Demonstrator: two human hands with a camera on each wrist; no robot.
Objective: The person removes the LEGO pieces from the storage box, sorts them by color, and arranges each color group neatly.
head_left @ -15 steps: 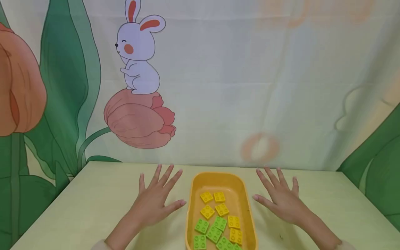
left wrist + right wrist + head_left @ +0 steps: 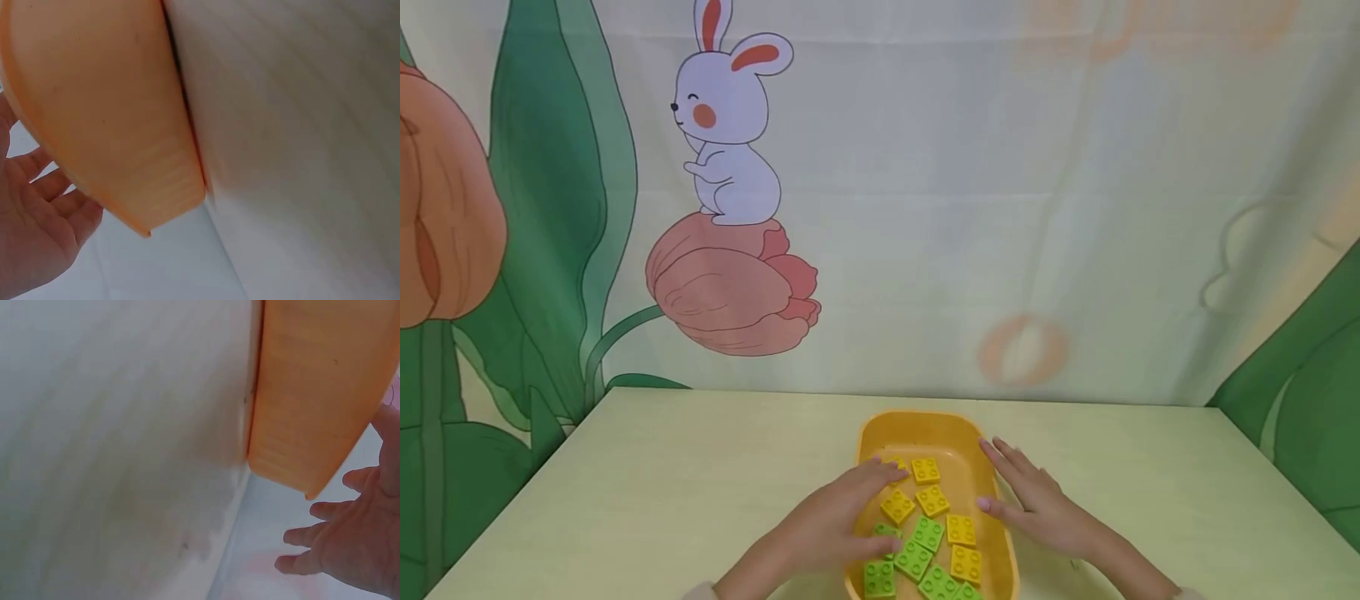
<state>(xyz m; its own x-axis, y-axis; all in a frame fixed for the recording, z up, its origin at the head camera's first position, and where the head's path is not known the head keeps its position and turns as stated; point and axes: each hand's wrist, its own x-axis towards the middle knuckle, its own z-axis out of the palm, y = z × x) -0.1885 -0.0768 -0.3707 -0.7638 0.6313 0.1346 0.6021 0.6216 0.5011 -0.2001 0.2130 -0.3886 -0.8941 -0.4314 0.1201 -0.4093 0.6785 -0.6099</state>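
Observation:
A yellow-orange plastic tray (image 2: 917, 431) stands on the table, holding several yellow toy bricks (image 2: 933, 501) and several green toy bricks (image 2: 913, 560). My left hand (image 2: 835, 521) reaches over the tray's left rim, its fingers above the bricks and hiding parts of some. On the other side my right hand (image 2: 1048, 510) is at the right rim, fingers extended and thumb tip above the edge. Neither hand holds anything. Both wrist views show the tray's outer side wall (image 2: 112, 112), (image 2: 319, 394) and the hand's spread fingers; whether they touch the rim I cannot tell.
The pale table (image 2: 700, 467) extends to both sides of the tray. Behind it hangs a cloth backdrop (image 2: 910, 208) printed with a rabbit, tulips and leaves. The tray's near end is cut off by the bottom of the head view.
Both hands have moved inward from beside the tray to its rims. The left now reaches over bricks; the right has come close to the right edge. Tray and bricks stay put.

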